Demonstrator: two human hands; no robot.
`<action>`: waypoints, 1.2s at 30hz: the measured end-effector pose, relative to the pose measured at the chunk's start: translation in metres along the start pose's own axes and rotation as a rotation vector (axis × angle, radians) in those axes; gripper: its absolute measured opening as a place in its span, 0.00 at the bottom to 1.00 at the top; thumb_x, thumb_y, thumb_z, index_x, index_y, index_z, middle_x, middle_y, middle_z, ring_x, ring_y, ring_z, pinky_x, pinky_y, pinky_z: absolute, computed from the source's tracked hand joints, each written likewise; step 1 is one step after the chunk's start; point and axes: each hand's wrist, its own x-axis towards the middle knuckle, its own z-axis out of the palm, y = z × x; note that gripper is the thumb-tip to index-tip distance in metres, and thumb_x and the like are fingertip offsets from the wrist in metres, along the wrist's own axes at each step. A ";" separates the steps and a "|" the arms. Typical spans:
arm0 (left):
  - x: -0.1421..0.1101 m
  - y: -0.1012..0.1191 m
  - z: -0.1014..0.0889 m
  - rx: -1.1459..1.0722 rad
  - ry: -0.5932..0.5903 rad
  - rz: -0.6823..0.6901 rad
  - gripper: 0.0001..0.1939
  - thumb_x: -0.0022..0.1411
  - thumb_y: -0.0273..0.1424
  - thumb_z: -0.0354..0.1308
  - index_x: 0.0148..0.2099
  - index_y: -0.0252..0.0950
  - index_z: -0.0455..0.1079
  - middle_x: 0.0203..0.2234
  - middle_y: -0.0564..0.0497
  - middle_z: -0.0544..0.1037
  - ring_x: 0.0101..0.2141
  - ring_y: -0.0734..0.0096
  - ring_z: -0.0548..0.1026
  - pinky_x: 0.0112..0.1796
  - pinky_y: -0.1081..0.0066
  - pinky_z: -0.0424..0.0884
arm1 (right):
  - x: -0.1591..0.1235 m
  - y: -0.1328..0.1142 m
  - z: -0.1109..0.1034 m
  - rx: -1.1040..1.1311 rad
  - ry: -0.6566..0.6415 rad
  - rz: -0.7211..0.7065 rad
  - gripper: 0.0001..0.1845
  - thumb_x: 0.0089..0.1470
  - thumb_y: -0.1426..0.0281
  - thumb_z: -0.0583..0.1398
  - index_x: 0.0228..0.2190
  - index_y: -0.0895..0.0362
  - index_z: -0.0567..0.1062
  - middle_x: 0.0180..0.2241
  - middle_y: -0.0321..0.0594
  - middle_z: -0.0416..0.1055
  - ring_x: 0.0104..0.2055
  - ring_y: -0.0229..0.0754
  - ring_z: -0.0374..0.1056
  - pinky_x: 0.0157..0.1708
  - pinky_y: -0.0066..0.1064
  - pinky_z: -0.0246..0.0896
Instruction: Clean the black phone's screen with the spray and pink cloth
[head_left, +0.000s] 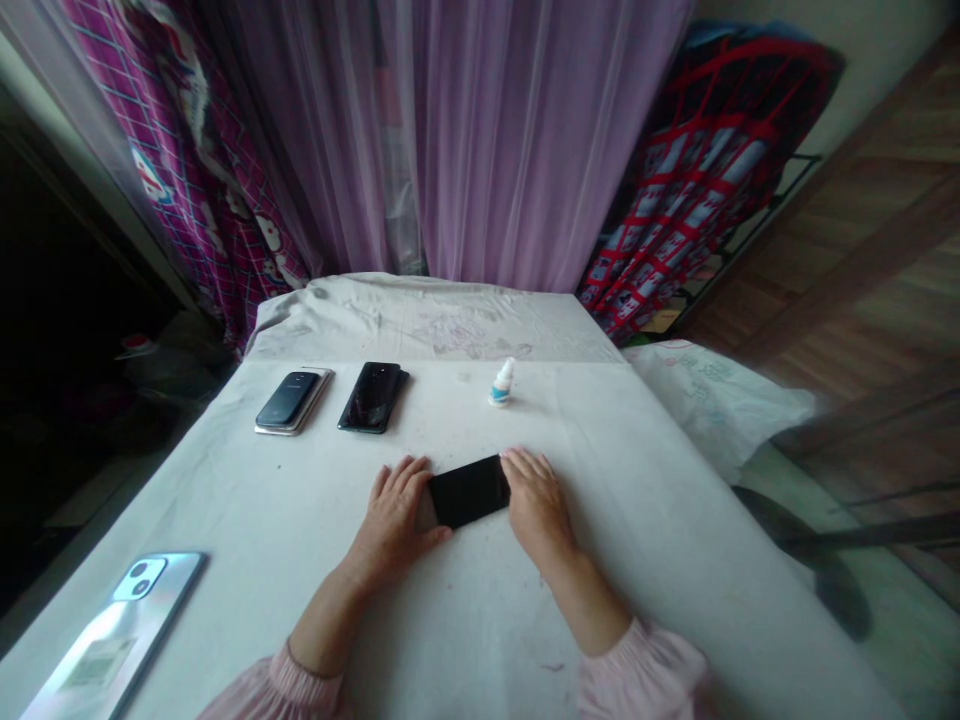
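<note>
Your left hand [394, 510] spreads around the left end of the black phone [469, 491], thumb and forefinger well parted, the thumb touching its near corner. Your right hand [536, 497] lies over the other end, fingers close together and only slightly bent, with its thumb hidden. You have contact at both ends, but I cannot tell whether either hand actually grips. The phone sits just below the centre of the frame, a slim, dark, smooth-faced rectangle slanting up to the right.

Beneath it you have a pale, smooth tablecloth [480, 620], wrinkled along its far edge. Above your right hand stands a small white bottle [502, 384] with a tapered tip and blue label. Left of centre lie two phone stacks [367, 397], dark and glossy on top; at lower left, a shiny silvery-blue phone [124, 640] shows its camera side.
</note>
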 end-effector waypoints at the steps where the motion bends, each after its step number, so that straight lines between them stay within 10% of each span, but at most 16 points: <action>1: 0.000 0.000 0.000 -0.004 0.003 0.001 0.34 0.50 0.42 0.68 0.56 0.37 0.62 0.60 0.37 0.66 0.61 0.45 0.59 0.59 0.42 0.53 | 0.003 -0.006 0.002 0.017 -0.006 -0.009 0.26 0.54 0.85 0.47 0.49 0.63 0.74 0.51 0.50 0.73 0.56 0.48 0.64 0.58 0.45 0.55; 11: 0.001 0.002 0.001 0.016 -0.007 -0.024 0.35 0.49 0.40 0.69 0.56 0.36 0.63 0.59 0.36 0.66 0.61 0.45 0.59 0.59 0.42 0.52 | 0.002 -0.070 0.008 0.177 -0.066 -0.184 0.22 0.57 0.78 0.53 0.53 0.63 0.71 0.55 0.50 0.69 0.60 0.48 0.59 0.61 0.44 0.51; 21: 0.000 0.000 0.001 -0.021 0.004 -0.008 0.36 0.50 0.41 0.68 0.59 0.38 0.61 0.60 0.38 0.66 0.62 0.46 0.58 0.60 0.44 0.51 | -0.005 -0.008 0.005 0.040 0.006 0.004 0.26 0.56 0.85 0.46 0.52 0.62 0.72 0.53 0.49 0.71 0.58 0.48 0.62 0.58 0.44 0.52; 30: 0.003 0.003 -0.002 -0.033 -0.017 -0.016 0.36 0.49 0.42 0.69 0.57 0.38 0.62 0.59 0.39 0.67 0.62 0.46 0.59 0.60 0.42 0.50 | -0.001 -0.066 0.004 0.198 -0.076 -0.146 0.22 0.58 0.80 0.52 0.53 0.63 0.70 0.55 0.48 0.69 0.61 0.47 0.58 0.62 0.44 0.48; 36: 0.002 0.003 -0.002 -0.038 -0.016 -0.008 0.36 0.50 0.40 0.68 0.58 0.37 0.60 0.59 0.38 0.66 0.62 0.46 0.58 0.60 0.42 0.50 | -0.006 -0.039 -0.002 0.162 -0.085 -0.086 0.26 0.57 0.83 0.48 0.54 0.59 0.70 0.56 0.46 0.69 0.62 0.43 0.58 0.62 0.44 0.46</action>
